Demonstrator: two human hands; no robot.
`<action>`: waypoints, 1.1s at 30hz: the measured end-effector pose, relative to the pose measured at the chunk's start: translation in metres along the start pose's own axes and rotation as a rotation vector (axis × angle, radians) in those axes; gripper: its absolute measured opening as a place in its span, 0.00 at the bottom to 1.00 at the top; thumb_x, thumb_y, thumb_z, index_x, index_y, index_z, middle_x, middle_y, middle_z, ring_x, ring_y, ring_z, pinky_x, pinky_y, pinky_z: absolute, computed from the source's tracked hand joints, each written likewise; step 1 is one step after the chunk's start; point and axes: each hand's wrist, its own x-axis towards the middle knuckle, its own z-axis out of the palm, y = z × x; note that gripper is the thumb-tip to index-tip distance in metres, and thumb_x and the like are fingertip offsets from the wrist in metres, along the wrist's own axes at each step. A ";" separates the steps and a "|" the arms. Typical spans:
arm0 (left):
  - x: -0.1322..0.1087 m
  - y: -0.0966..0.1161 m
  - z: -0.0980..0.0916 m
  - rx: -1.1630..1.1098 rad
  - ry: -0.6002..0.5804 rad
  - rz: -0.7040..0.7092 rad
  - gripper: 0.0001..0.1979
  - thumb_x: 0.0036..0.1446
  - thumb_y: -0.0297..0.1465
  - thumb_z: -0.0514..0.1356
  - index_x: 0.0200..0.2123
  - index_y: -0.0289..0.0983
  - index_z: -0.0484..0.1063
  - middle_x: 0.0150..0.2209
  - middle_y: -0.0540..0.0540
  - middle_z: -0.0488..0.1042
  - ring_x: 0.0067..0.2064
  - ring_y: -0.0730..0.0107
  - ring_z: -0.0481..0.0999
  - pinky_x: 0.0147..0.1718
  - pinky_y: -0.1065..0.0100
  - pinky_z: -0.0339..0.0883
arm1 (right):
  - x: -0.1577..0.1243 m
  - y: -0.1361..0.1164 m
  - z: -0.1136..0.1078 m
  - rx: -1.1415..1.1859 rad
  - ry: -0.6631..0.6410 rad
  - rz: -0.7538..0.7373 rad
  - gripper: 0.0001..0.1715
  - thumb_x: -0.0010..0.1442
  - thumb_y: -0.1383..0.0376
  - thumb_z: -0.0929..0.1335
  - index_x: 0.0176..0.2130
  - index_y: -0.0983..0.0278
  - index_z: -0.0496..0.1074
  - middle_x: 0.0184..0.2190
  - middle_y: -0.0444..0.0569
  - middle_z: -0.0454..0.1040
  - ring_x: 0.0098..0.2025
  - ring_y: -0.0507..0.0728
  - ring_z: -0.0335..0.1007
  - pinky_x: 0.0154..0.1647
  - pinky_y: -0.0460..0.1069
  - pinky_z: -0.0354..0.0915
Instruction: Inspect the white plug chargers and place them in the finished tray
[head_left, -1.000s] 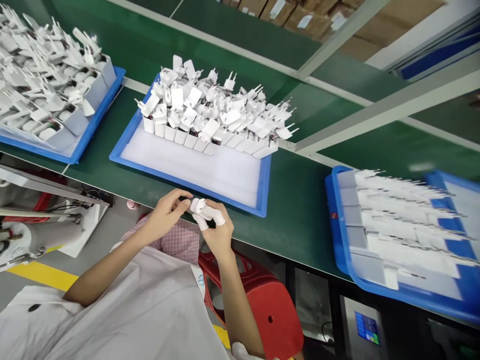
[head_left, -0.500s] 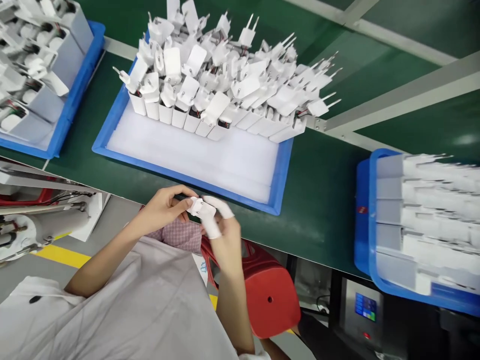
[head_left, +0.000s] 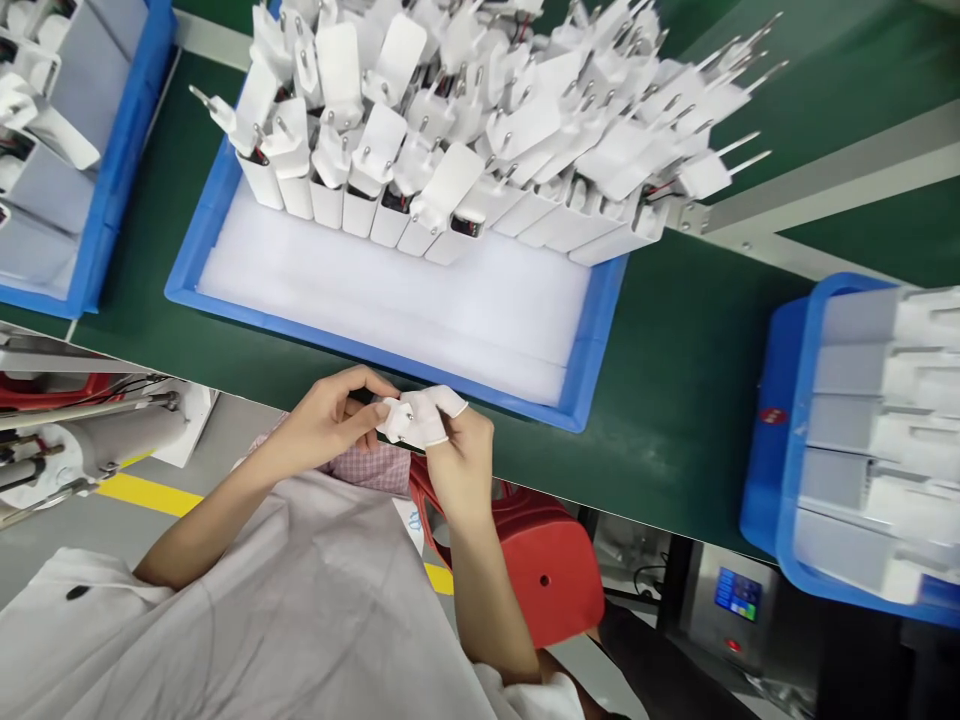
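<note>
Close to my body, at the bench's front edge, both hands hold one small white plug adapter. My left hand pinches its left side between thumb and fingers. My right hand, with white finger covers on the thumb and fingers, grips it from the right and hides part of it. Just beyond stands a blue tray with a white lining. At its back, many white plug adapters are packed in rows, their tops tilted loose and some wires showing inside.
A blue bin with rows of white cases stands on the right of the green bench. Another blue tray of white parts is on the left. Below the bench are a red stool and a device with a small screen.
My right hand's covered thumb and fingers have closed further over the plug adapter. My left hand keeps its pinch. The view has shifted a little, bringing the tray nearer.
</note>
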 end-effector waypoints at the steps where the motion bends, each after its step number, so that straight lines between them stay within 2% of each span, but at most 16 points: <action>1: 0.000 0.000 0.000 -0.006 -0.003 -0.007 0.16 0.61 0.42 0.62 0.41 0.35 0.70 0.32 0.49 0.73 0.25 0.73 0.74 0.25 0.71 0.71 | 0.001 0.002 0.001 -0.043 0.046 -0.035 0.17 0.66 0.58 0.65 0.28 0.62 0.73 0.23 0.42 0.72 0.26 0.51 0.65 0.29 0.47 0.62; 3: 0.000 0.001 -0.001 -0.002 -0.005 -0.022 0.16 0.61 0.41 0.62 0.42 0.34 0.70 0.31 0.49 0.73 0.25 0.73 0.73 0.26 0.70 0.70 | 0.002 0.009 0.000 -0.089 0.130 -0.154 0.14 0.66 0.59 0.65 0.32 0.62 0.74 0.26 0.43 0.74 0.27 0.52 0.68 0.31 0.48 0.65; 5: 0.000 0.002 -0.002 0.021 -0.012 -0.026 0.14 0.62 0.40 0.62 0.42 0.34 0.70 0.30 0.50 0.72 0.25 0.73 0.72 0.26 0.71 0.69 | -0.002 0.017 -0.004 -0.112 0.161 -0.349 0.07 0.63 0.60 0.68 0.39 0.60 0.74 0.35 0.47 0.78 0.35 0.56 0.73 0.37 0.52 0.70; 8: 0.001 0.005 -0.004 0.060 -0.038 -0.004 0.13 0.63 0.39 0.60 0.42 0.34 0.70 0.34 0.48 0.73 0.26 0.74 0.72 0.26 0.71 0.66 | -0.011 0.029 -0.012 -0.217 0.138 -0.607 0.13 0.58 0.62 0.72 0.45 0.56 0.73 0.44 0.49 0.78 0.46 0.62 0.74 0.45 0.60 0.72; 10: 0.002 0.006 -0.005 0.067 -0.051 0.013 0.13 0.63 0.40 0.60 0.41 0.34 0.70 0.37 0.47 0.73 0.27 0.74 0.72 0.26 0.72 0.67 | -0.016 0.037 -0.015 -0.295 0.104 -0.682 0.16 0.59 0.65 0.72 0.47 0.53 0.73 0.45 0.49 0.78 0.49 0.63 0.74 0.46 0.61 0.72; 13: 0.002 0.007 -0.005 0.086 -0.050 0.022 0.14 0.62 0.41 0.61 0.41 0.35 0.71 0.38 0.46 0.74 0.30 0.73 0.72 0.29 0.71 0.69 | -0.019 0.048 -0.013 -0.329 0.081 -0.694 0.18 0.59 0.66 0.71 0.50 0.53 0.72 0.45 0.51 0.78 0.52 0.65 0.74 0.46 0.62 0.74; 19: 0.000 0.004 -0.006 0.151 -0.023 0.031 0.15 0.62 0.42 0.60 0.42 0.35 0.72 0.38 0.45 0.74 0.29 0.72 0.70 0.28 0.70 0.67 | -0.010 0.049 -0.008 -0.290 0.098 -0.665 0.27 0.61 0.67 0.70 0.58 0.53 0.66 0.47 0.52 0.79 0.45 0.63 0.76 0.43 0.61 0.74; 25: 0.001 0.006 -0.006 0.158 -0.039 0.065 0.15 0.63 0.41 0.59 0.42 0.34 0.73 0.35 0.47 0.74 0.29 0.73 0.68 0.28 0.71 0.64 | -0.003 0.036 -0.010 -0.304 -0.018 -0.667 0.24 0.61 0.65 0.72 0.56 0.54 0.68 0.43 0.50 0.79 0.38 0.59 0.75 0.37 0.56 0.73; 28: -0.004 0.007 -0.008 0.225 0.004 0.081 0.15 0.63 0.41 0.59 0.43 0.34 0.73 0.40 0.45 0.75 0.29 0.74 0.68 0.29 0.71 0.64 | -0.012 0.031 -0.015 -0.332 -0.036 -0.652 0.22 0.61 0.66 0.71 0.54 0.55 0.69 0.41 0.50 0.79 0.39 0.59 0.75 0.37 0.55 0.73; 30: -0.013 0.007 -0.012 0.295 0.026 0.064 0.18 0.61 0.41 0.62 0.49 0.36 0.72 0.49 0.43 0.75 0.29 0.75 0.68 0.29 0.71 0.63 | -0.024 0.030 -0.020 -0.348 0.056 -0.658 0.21 0.61 0.65 0.71 0.54 0.56 0.70 0.42 0.52 0.78 0.41 0.62 0.76 0.39 0.57 0.74; 33: -0.030 0.007 -0.019 0.321 0.035 0.031 0.24 0.60 0.43 0.63 0.56 0.41 0.68 0.56 0.43 0.72 0.30 0.76 0.68 0.31 0.71 0.63 | -0.042 0.030 -0.023 -0.311 0.301 -0.665 0.24 0.60 0.60 0.72 0.55 0.57 0.71 0.44 0.56 0.77 0.44 0.66 0.76 0.38 0.60 0.75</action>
